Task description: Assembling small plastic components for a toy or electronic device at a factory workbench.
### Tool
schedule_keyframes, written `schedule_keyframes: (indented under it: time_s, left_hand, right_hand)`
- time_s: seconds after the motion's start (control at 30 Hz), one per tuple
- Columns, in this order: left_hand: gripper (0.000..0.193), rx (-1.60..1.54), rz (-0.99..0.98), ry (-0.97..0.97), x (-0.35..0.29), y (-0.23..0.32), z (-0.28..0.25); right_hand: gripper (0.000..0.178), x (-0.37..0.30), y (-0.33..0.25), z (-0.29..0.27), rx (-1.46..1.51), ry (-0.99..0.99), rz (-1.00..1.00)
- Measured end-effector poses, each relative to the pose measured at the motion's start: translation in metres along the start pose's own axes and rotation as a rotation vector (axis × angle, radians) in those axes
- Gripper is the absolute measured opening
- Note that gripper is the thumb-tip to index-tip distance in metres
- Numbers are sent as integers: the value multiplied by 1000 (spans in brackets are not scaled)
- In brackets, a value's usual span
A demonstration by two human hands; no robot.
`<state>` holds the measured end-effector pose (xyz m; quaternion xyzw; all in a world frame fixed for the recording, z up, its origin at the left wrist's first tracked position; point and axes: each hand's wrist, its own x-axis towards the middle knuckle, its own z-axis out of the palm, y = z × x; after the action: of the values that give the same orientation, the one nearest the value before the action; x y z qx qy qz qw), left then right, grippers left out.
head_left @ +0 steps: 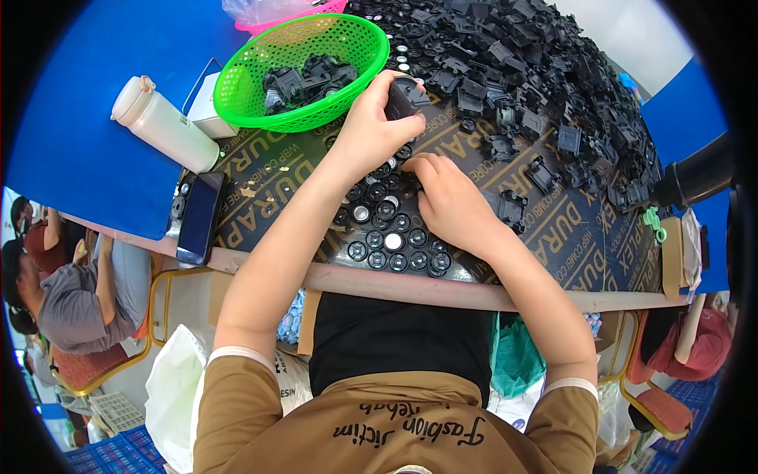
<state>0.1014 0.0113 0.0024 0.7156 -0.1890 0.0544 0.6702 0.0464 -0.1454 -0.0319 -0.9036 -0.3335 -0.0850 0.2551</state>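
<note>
My left hand is closed round a black plastic part, raised beside the green basket. Just below and to the right, my right hand reaches down with curled fingers among small black wheels. Whatever its fingertips pinch is hidden. Several wheels have silver or white centres, and they lie in a loose cluster between my forearms. Similar black plastic parts sit inside the basket.
A large heap of black plastic parts covers the far right of the table. At left stand a white bottle and a dark phone. A black pole juts in at right. Other people sit beyond both sides.
</note>
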Motion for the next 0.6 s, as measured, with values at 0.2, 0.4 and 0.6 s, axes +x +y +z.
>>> schedule_keyframes:
  time_s: [0.2,0.4,0.6]
  left_hand:
    - [35,-30,7,4,1,-3,0]
    - [31,73,30,-61,-3,-3,2]
    - [31,102,23,-68,-2,-4,2]
  right_hand:
    - [38,-1,-1,1,-18,7,-59]
    - [31,-3,-7,0,-84,-20,-52]
    - [30,-2,-1,-1,-44,-54,-30]
